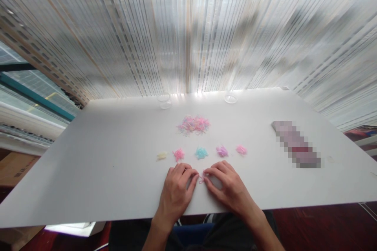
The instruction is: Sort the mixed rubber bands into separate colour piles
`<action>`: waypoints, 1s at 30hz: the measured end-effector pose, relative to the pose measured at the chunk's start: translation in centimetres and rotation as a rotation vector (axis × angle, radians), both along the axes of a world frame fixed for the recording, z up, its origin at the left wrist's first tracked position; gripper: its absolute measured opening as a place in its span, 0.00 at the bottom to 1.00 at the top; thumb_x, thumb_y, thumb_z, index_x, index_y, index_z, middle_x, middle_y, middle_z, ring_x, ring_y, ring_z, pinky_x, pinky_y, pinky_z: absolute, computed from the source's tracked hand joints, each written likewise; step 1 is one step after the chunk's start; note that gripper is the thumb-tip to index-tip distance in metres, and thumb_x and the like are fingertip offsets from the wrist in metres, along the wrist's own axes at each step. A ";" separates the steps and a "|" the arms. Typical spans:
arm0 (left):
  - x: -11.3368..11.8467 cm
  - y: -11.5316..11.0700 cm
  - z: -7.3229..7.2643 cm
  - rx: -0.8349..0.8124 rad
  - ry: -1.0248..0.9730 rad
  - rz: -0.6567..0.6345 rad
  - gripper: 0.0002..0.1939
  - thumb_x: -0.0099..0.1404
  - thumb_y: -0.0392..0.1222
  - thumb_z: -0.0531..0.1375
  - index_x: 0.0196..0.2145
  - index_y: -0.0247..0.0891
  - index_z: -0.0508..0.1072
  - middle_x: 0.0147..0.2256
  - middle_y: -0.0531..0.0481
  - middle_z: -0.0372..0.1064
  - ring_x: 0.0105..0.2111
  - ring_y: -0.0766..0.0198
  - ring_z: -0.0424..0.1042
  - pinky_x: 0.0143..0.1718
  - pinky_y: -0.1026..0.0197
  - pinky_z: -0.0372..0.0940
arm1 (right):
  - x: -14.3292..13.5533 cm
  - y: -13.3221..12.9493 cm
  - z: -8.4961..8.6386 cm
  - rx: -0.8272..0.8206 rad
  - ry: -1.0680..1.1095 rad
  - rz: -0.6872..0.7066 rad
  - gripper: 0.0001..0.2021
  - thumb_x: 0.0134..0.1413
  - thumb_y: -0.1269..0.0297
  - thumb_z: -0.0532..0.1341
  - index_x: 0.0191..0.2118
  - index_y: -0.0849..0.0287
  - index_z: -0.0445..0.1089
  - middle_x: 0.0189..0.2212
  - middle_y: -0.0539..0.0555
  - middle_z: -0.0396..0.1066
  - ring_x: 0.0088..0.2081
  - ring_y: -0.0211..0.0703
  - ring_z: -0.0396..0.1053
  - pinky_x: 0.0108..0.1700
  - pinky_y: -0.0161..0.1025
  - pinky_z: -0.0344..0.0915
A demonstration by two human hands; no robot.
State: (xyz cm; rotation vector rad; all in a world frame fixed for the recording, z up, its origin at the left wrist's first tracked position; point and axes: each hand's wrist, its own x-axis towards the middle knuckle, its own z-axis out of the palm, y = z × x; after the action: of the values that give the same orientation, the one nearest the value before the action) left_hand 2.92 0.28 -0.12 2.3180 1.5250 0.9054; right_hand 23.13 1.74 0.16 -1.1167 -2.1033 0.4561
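Near the table's front edge, a thin pink loop (201, 180), like a small rubber band, shows between my two hands. My left hand (178, 188) pinches at its left side with thumb and forefinger. From the other side, the thumb and forefinger of my right hand (226, 184) close on it too; the fingertips hide part of it. Just beyond my hands runs a row of small piles of similar bands: pale yellow (161, 156), bright pink (178, 154), turquoise (201, 153), purple (222, 151) and light pink (241, 150).
A larger mixed-colour heap of bands (193, 124) lies behind the row. Toward the back of the white table (118, 145) are a clear cup (164, 101) and a clear round lid or dish (231, 99). At right lies a pixelated long object (296, 145). Pale curtains (188, 39) hang behind.
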 end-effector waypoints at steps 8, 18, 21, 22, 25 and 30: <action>-0.3 -0.2 0.4 -0.028 -0.096 -0.032 0.07 0.76 0.36 0.55 0.40 0.39 0.72 0.35 0.49 0.75 0.33 0.59 0.72 0.37 0.57 0.63 | 0.4 -0.2 0.0 0.001 0.047 0.025 0.07 0.67 0.68 0.63 0.49 0.56 0.74 0.38 0.56 0.75 0.39 0.48 0.72 0.42 0.45 0.73; -0.4 -0.5 0.5 -0.059 -0.161 -0.069 0.08 0.76 0.40 0.57 0.41 0.40 0.76 0.34 0.49 0.77 0.29 0.62 0.72 0.35 0.59 0.66 | 0.3 -0.2 0.4 0.004 0.070 0.062 0.07 0.68 0.69 0.60 0.42 0.55 0.77 0.34 0.55 0.75 0.36 0.45 0.74 0.38 0.41 0.74; -0.3 -0.4 0.5 -0.037 -0.164 -0.072 0.06 0.75 0.40 0.59 0.43 0.39 0.76 0.34 0.49 0.78 0.27 0.63 0.71 0.34 0.60 0.67 | 0.4 -0.2 0.3 0.001 0.083 0.053 0.07 0.68 0.69 0.60 0.43 0.54 0.77 0.34 0.55 0.75 0.36 0.45 0.74 0.37 0.40 0.74; -0.4 -0.4 0.5 -0.032 -0.165 -0.075 0.06 0.74 0.40 0.60 0.44 0.39 0.76 0.34 0.49 0.78 0.26 0.64 0.71 0.34 0.60 0.67 | 0.4 -0.2 0.3 0.002 0.088 0.050 0.07 0.68 0.69 0.60 0.43 0.55 0.77 0.34 0.55 0.75 0.36 0.45 0.74 0.37 0.40 0.74; -0.4 -0.4 0.4 -0.030 -0.178 -0.078 0.05 0.74 0.39 0.60 0.44 0.39 0.76 0.34 0.50 0.78 0.26 0.64 0.71 0.34 0.60 0.67 | 0.4 -0.3 0.1 -0.005 0.092 0.045 0.07 0.68 0.68 0.61 0.42 0.55 0.77 0.34 0.55 0.75 0.36 0.45 0.74 0.38 0.41 0.73; -0.4 -0.5 0.4 -0.042 -0.197 -0.080 0.05 0.75 0.39 0.60 0.43 0.39 0.77 0.33 0.50 0.78 0.26 0.65 0.71 0.34 0.60 0.67 | 0.5 -0.3 0.0 -0.038 0.083 0.059 0.06 0.69 0.68 0.61 0.42 0.55 0.77 0.34 0.54 0.75 0.37 0.45 0.73 0.40 0.41 0.72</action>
State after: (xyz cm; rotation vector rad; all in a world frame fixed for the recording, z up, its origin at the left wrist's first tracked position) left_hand 2.49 -0.20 0.28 2.1710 1.3495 1.0364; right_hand 23.58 1.46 0.15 -1.0411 -2.0675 0.5631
